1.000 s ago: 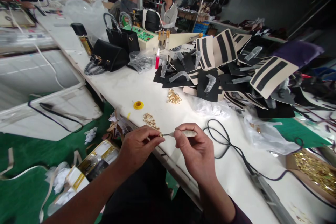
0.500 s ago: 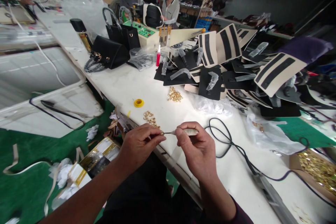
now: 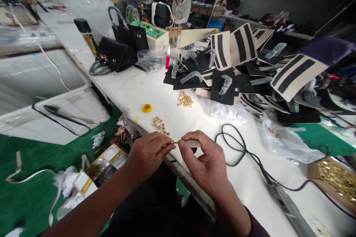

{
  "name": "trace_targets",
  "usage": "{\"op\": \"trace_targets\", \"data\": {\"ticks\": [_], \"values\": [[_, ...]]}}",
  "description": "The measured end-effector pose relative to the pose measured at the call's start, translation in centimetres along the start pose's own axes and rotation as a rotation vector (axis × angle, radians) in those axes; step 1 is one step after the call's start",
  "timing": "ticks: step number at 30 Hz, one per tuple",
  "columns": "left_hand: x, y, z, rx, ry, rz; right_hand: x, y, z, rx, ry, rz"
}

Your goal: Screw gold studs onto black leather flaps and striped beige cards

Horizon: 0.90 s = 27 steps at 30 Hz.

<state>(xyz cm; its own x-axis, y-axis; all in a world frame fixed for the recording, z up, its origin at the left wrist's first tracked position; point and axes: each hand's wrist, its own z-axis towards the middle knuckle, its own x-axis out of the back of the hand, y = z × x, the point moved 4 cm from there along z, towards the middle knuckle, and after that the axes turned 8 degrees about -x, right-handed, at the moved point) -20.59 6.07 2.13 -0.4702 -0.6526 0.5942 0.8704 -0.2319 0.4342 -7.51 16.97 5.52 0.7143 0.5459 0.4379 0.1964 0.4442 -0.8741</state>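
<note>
Over the table's near edge, my left hand (image 3: 147, 155) pinches a small gold metal fitting (image 3: 172, 142) between thumb and fingertips. My right hand (image 3: 208, 164) is closed around the pale handle of a thin screwdriver (image 3: 194, 143). Its dark shaft points left, and its tip meets the gold fitting; the exact contact is too small to make out. Just beyond my left fingers lie several gold rings or clasps (image 3: 159, 124). Farther back is a heap of small gold hardware (image 3: 185, 99), with a yellow tape roll (image 3: 147, 108) to its left.
Black and beige bag panels (image 3: 225, 87) with plastic-wrapped handles pile up at right. Black handbags (image 3: 118, 55) stand at back left, near a green-topped machine (image 3: 152, 33). A black cord (image 3: 236, 144) loops right of my hand. A box of gold pieces (image 3: 336, 179) sits far right.
My right hand has shifted slightly left, its thumb and fingers now closer to the fitting, and less of the screwdriver's shaft shows. My left hand stays nearly still.
</note>
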Motion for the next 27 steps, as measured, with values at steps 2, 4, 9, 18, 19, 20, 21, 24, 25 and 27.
{"op": "trace_targets", "data": {"ticks": [2, 4, 9, 18, 19, 20, 21, 24, 25, 27], "values": [[-0.1, 0.1, -0.1, -0.013, -0.007, 0.022, 0.0, 0.2, 0.2, -0.061, -0.020, 0.038], [0.0, 0.1, -0.1, 0.003, 0.004, 0.009, 0.1, 0.7, 0.4, -0.147, -0.021, 0.109], [-0.1, -0.2, -0.3, 0.201, 0.022, -0.116, 0.1, 1.9, 0.2, -0.272, 0.023, 0.302], [-0.3, -1.9, -2.6, 0.568, 0.062, -0.285, -0.7, 3.6, 3.3, -0.311, -0.006, 0.519], [-0.4, -2.1, -3.0, 0.586, 0.053, -0.304, -1.0, 3.5, 4.2, -0.285, -0.031, 0.472], [-0.4, -2.3, -3.3, 0.599, 0.044, -0.322, -1.4, 3.3, 5.3, -0.249, -0.060, 0.414], [-0.5, -2.4, -3.7, 0.608, 0.036, -0.338, -1.9, 3.1, 6.5, -0.206, -0.098, 0.343], [-0.5, -2.5, -4.7, 0.629, 0.012, -0.365, -4.3, 2.5, 10.6, -0.063, -0.255, 0.093], [-0.5, -2.6, -5.1, 0.638, 0.002, -0.367, -5.4, 2.2, 12.0, -0.010, -0.296, 0.024], [-0.5, -2.6, -5.8, 0.672, -0.016, -0.367, -8.0, 1.8, 14.8, 0.088, -0.356, -0.074]]}}
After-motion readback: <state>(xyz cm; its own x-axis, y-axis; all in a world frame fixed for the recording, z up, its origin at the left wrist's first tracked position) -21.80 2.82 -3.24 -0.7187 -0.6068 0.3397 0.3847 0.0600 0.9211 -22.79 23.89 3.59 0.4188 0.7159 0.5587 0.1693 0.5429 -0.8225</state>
